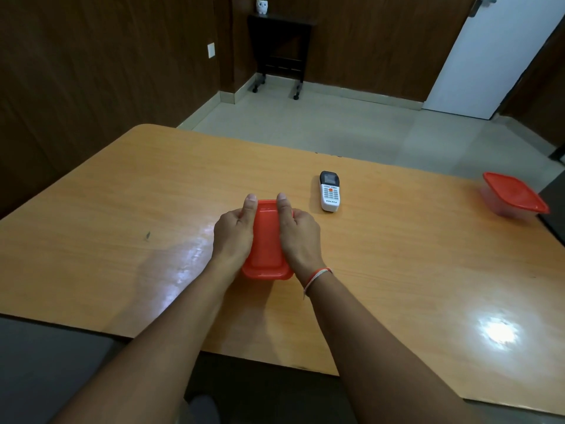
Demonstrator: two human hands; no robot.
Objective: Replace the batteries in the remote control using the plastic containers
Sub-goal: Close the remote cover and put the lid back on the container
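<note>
A small plastic container with a red lid (pixel 266 243) stands on the orange wooden table (pixel 122 209), near its middle. My left hand (pixel 234 232) grips its left side and my right hand (pixel 298 235) grips its right side, both thumbs lying on the lid. The container's body is hidden under my hands. A white remote control (pixel 330 191) with a dark screen lies face up just to the right and beyond. A second clear container with a red lid (pixel 513 194) sits at the table's far right edge, closed.
Beyond the table's far edge lies a tiled floor, with a dark side table (pixel 279 47) on wheels against the wood-panelled wall and a white door (pixel 477 62) at the right. A dark object (pixel 555 206) touches the table's right edge.
</note>
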